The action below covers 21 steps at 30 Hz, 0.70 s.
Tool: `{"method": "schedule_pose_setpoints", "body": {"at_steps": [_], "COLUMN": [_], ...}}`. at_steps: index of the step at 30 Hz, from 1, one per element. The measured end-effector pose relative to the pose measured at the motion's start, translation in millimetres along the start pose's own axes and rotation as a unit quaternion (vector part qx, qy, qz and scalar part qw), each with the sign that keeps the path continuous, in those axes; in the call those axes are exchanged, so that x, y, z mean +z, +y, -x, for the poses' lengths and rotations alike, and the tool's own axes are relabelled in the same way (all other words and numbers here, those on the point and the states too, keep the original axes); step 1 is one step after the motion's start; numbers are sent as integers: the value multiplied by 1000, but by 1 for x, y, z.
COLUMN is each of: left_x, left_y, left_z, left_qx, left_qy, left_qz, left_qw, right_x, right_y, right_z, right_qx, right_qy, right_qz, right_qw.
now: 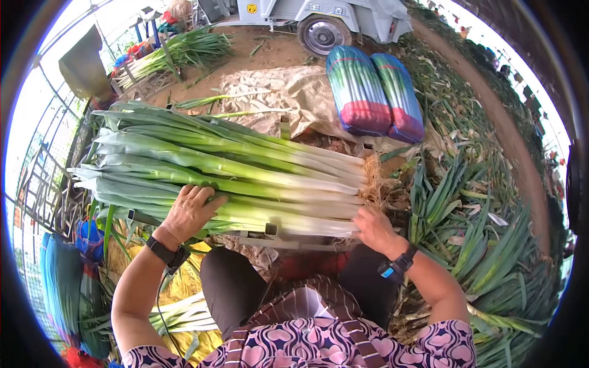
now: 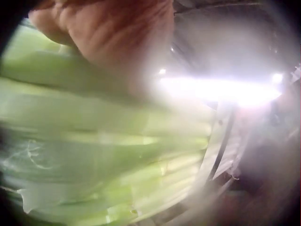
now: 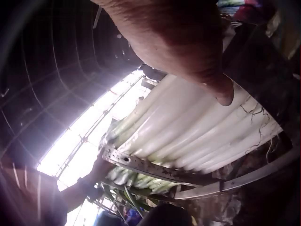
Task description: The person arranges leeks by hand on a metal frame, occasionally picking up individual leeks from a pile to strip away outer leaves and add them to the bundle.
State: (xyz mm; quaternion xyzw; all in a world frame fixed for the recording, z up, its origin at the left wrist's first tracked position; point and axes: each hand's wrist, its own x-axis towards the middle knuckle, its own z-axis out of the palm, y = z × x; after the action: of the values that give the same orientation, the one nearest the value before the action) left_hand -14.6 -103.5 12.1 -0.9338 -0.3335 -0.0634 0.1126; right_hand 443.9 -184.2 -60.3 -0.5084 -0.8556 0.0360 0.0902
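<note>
A thick layer of leeks (image 1: 245, 165) lies side by side on a low metal frame (image 3: 141, 165), green leaves at the left, white ends and roots (image 1: 373, 181) at the right. My left hand (image 1: 191, 213) rests on the green stalks along the near side; its palm edge (image 2: 117, 37) shows over blurred stalks in the left wrist view. At the near root end my right hand (image 1: 377, 232) touches the white stalks. In the right wrist view its thumb (image 3: 225, 92) lies against the white stalks (image 3: 188, 122), and its other fingers are hidden.
Two bagged leek bundles (image 1: 359, 92) lie beyond, beside a crumpled sheet (image 1: 276, 89) and a grey cart (image 1: 350, 15). Loose leeks (image 1: 485, 245) cover the ground at the right. More leeks (image 1: 184, 52) are piled at the back left, and blue netted bundles (image 1: 61, 282) stand at the near left.
</note>
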Motion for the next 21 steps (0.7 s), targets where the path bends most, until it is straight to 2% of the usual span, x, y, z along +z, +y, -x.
{"method": "schedule_pose_setpoints", "body": {"at_steps": [2, 5, 11, 15, 19, 21], "left_x": [-1, 11, 20, 28, 36, 35], "left_y": [1, 7, 7, 9, 7, 9], "left_z": [3, 1, 0, 0, 3, 5], "left_qx": [1, -7, 16, 16, 19, 9], "left_qy": [-6, 12, 54, 78, 124, 108], "left_qz": [12, 11, -4, -3, -17, -20], "left_qw": [1000, 1000, 998, 997, 992, 994], "right_x": [-1, -1, -5, -4, -13, -11], "right_y": [0, -1, 2, -1, -18, -33], "right_z": [4, 5, 4, -1, 0, 2], "right_qx": [-16, 24, 8, 10, 41, 58], "right_qy": [10, -18, -23, -78, -75, -25], "right_qz": [-14, -40, -25, 40, 44, 54], "right_qw": [1000, 999, 999, 996, 995, 997]}}
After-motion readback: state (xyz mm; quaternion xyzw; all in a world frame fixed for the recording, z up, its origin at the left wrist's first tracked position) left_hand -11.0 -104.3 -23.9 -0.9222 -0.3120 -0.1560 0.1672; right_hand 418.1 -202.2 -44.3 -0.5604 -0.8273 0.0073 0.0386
